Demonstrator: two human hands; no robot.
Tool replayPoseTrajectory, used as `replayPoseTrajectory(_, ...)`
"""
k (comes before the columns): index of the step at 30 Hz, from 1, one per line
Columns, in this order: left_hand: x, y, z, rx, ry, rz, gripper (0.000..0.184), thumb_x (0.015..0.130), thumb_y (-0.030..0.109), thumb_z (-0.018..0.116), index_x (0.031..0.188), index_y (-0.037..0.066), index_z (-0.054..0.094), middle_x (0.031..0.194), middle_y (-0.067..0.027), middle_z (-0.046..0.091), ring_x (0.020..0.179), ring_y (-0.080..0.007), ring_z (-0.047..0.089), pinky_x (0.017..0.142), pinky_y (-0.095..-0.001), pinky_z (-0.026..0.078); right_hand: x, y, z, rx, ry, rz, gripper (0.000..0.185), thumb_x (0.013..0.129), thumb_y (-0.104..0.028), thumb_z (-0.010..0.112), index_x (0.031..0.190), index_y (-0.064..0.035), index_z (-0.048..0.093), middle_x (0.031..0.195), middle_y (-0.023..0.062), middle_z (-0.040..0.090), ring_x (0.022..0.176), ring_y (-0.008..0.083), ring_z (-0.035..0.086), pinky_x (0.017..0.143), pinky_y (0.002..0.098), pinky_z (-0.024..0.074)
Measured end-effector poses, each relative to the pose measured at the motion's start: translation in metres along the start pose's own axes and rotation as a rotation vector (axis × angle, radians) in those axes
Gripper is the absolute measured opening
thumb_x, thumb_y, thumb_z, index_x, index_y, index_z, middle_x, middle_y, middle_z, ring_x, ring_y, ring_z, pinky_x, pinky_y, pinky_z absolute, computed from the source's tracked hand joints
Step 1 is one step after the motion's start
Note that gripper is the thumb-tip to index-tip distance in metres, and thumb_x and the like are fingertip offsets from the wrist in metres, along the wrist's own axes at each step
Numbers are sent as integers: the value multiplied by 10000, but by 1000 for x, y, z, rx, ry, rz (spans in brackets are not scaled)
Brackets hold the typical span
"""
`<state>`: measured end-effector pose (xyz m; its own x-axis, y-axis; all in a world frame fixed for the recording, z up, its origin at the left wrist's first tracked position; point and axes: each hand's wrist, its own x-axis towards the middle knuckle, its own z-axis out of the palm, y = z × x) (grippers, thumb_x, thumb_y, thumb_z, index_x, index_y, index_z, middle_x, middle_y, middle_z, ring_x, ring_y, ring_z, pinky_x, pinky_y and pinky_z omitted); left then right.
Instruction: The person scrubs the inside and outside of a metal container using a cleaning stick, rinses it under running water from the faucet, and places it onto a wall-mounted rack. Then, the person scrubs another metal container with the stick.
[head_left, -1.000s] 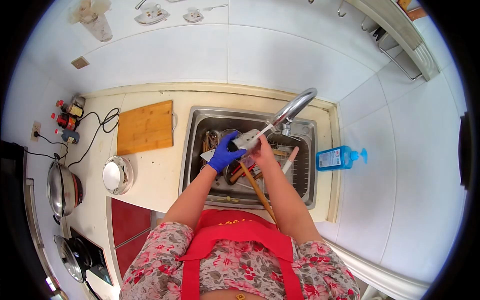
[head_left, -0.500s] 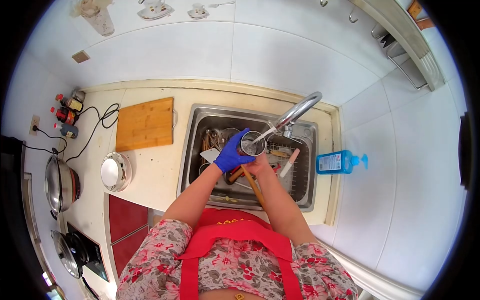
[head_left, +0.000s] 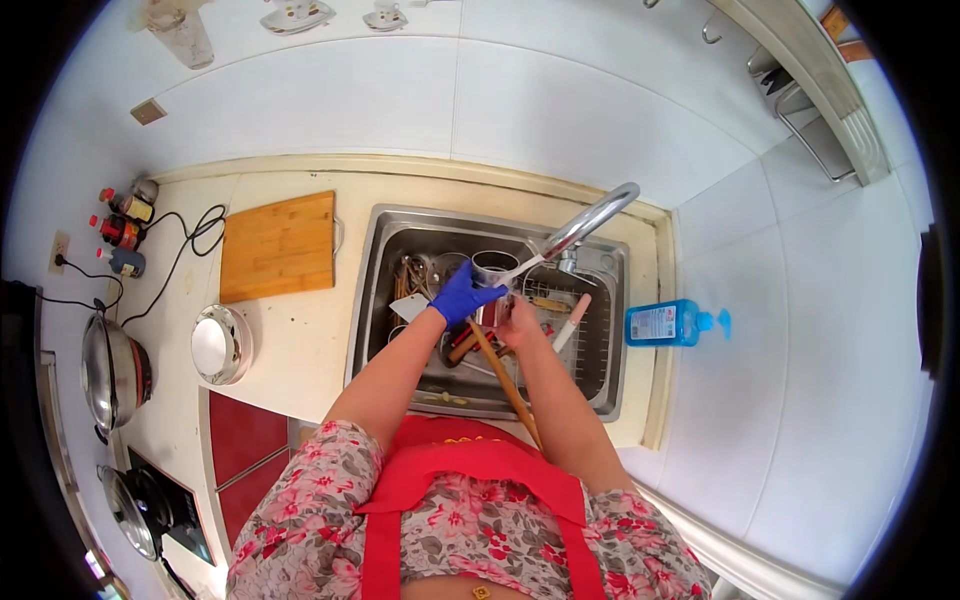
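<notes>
Over the sink, a see-through cup point(head_left: 494, 264) tilts with its rim facing up and away from me. My left hand point(head_left: 464, 296), in a blue glove, is closed around its left side. My bare right hand point(head_left: 516, 324) grips it from the lower right, its fingers partly hidden. Water from the chrome faucet point(head_left: 596, 218) runs down at the cup's right side. Below my hands, a long wooden handle point(head_left: 505, 377) slants across the sink towards me. A knife with a pink handle point(head_left: 580, 307) lies to the right of my right hand.
The steel sink point(head_left: 365, 290) holds several utensils. A blue soap bottle point(head_left: 664, 323) lies at its right in view. Left on the counter are a wooden cutting board point(head_left: 278, 247), a shiny round bowl point(head_left: 221, 345), several sauce bottles point(head_left: 120, 232) and a lidded pan point(head_left: 112, 370).
The cup has turned, so more of its side shows and the water meets its right side. My left hand has shifted slightly left and the whole view a little too.
</notes>
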<state>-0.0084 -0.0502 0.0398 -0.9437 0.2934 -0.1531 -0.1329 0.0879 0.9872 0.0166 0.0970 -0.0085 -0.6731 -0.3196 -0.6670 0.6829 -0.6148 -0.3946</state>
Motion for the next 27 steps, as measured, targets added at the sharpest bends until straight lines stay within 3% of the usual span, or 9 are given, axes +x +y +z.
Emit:
replayPoseTrajectory(2, -4, 1, 5, -9, 12, -21, 653, 709, 230, 734, 1226, 25, 392, 1135, -110, 544, 1026, -189, 528, 901, -328, 418, -8, 1, -3, 76, 58, -54, 329, 933, -381, 322, 1026, -132, 516, 948, 33, 598, 850, 193, 586, 690, 380, 494)
replayPoseTrajectory(4, -11, 6, 9, -56, -3, -63, 633, 733, 292, 711, 1217, 22, 405, 1135, -115, 545, 1018, -193, 529, 906, -322, 410, -17, 4, -9, 97, 33, -12, 377, 935, -391, 326, 1085, -101, 516, 1072, 74, 576, 946, 253, 570, 834, 420, 465)
replayPoseTrajectory(7, -21, 10, 8, 24, -5, -127, 639, 750, 348, 685, 1217, 11, 409, 1132, -116, 544, 1024, -196, 525, 897, -320, 412, -36, 5, -5, -1, -4, 30, 410, 929, -429, 338, 1109, -101, 504, 1093, 63, 567, 982, 239, 555, 847, 437, 456)
replayPoseTrajectory(10, -28, 18, 5, -161, -63, -300, 658, 764, 394, 657, 1227, -3, 408, 1131, -126, 543, 1026, -201, 521, 896, -322, 408, -48, 10, 3, 15, 23, 0, 399, 920, -428, 379, 1120, -105, 500, 1083, 49, 571, 968, 223, 559, 828, 411, 462)
replayPoseTrajectory(14, -45, 40, 6, 81, -13, -245, 613, 804, 449, 581, 1151, -47, 483, 1080, -158, 574, 949, -215, 559, 856, -312, 423, -59, 10, 11, -77, -124, -112, 355, 914, -397, 425, 1110, -111, 500, 1047, 37, 581, 927, 193, 570, 782, 377, 474)
replayPoseTrajectory(17, -42, 11, 10, 41, 153, -217, 584, 839, 481, 505, 1118, -33, 521, 1089, -155, 569, 973, -205, 546, 854, -319, 420, -57, 14, 11, -252, -105, -169, 317, 909, -359, 458, 1098, -109, 500, 1005, 24, 588, 887, 168, 574, 757, 363, 475)
replayPoseTrajectory(21, -42, 17, 6, -23, 114, -295, 585, 883, 498, 396, 1137, -16, 514, 1099, -140, 565, 986, -188, 536, 853, -310, 421, -64, 14, 18, -288, -70, -160, 318, 911, -356, 453, 1102, -105, 493, 995, 25, 588, 877, 166, 574, 759, 388, 472)
replayPoseTrajectory(23, -37, 8, 6, -419, -3, -361, 565, 909, 481, 339, 1143, -2, 516, 1096, -115, 567, 965, -171, 538, 854, -297, 419, -65, 12, 21, -290, -87, -158, 335, 912, -369, 444, 1113, -105, 490, 1011, 35, 585, 884, 179, 575, 759, 400, 472)
replayPoseTrajectory(27, -41, 20, 8, -568, 73, -475, 526, 917, 449, 348, 1159, 9, 507, 1092, -101, 571, 960, -160, 542, 867, -288, 412, -56, 5, 27, -250, -72, -98, 432, 906, -446, 402, 1156, -100, 469, 1080, 78, 563, 931, 242, 572, 788, 459, 471)
